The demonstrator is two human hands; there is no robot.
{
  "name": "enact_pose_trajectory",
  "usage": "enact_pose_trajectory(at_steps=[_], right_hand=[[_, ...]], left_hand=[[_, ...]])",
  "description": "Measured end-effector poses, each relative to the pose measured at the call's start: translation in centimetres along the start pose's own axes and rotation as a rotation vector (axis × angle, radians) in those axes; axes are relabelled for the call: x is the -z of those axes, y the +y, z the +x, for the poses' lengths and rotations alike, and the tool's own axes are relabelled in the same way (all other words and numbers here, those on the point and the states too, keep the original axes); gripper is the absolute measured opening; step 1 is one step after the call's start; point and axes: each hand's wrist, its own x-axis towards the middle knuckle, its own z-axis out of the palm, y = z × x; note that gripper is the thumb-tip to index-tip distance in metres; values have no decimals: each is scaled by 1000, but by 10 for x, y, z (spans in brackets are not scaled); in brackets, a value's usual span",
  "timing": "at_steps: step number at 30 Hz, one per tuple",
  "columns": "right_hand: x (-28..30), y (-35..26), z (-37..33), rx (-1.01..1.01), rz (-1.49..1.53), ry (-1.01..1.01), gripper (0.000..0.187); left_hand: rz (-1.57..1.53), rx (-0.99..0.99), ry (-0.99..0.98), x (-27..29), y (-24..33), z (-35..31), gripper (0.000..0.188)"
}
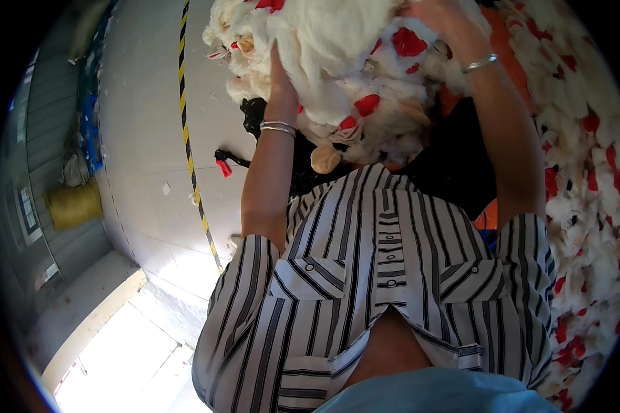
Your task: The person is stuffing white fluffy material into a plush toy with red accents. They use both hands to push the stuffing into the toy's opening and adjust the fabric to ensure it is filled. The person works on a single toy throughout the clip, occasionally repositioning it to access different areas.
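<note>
A large limp piece of white plush fabric (324,41) spreads across the top of the view, between my hands. My left hand (280,72) grips its left side, with most of the fingers hidden in the pile. At the upper right, my right hand (439,17) is closed on the white plush, its fingertips partly lost at the picture's edge. Below and around it is a heap of white plush pieces (386,131) with red patches (409,43) and small beige parts (325,159).
A long bank of white and red plush pieces (585,227) fills the right side. Black-and-yellow tape (184,103) runs along the grey floor (141,89) at left. A yellow roll (74,205) stands farther left. A small red scrap (224,168) lies on the floor.
</note>
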Motion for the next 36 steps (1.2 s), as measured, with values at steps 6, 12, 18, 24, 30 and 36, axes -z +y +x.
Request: enact_pose_trajectory(at_steps=[6, 12, 18, 24, 30, 36], right_hand=[[-43, 13, -31, -202, -490, -210, 43], [2, 38, -7, -212, -988, -311, 44], [3, 64, -24, -181, -1334, -474, 51], [-52, 83, -49, -68, -628, -226, 46], [-80, 5, -97, 105, -1174, -920, 40], [-107, -17, -120, -172, -983, -1303, 38]], left_hand=[[274, 317, 220, 70, -130, -13, 51], [408, 287, 204, 89, -158, -10, 33], [569, -232, 61, 29, -64, -33, 36], [217, -70, 72, -76, 8, -91, 34], [-139, -106, -181, -39, 51, -72, 45], [306, -203, 118, 23, 52, -44, 31]])
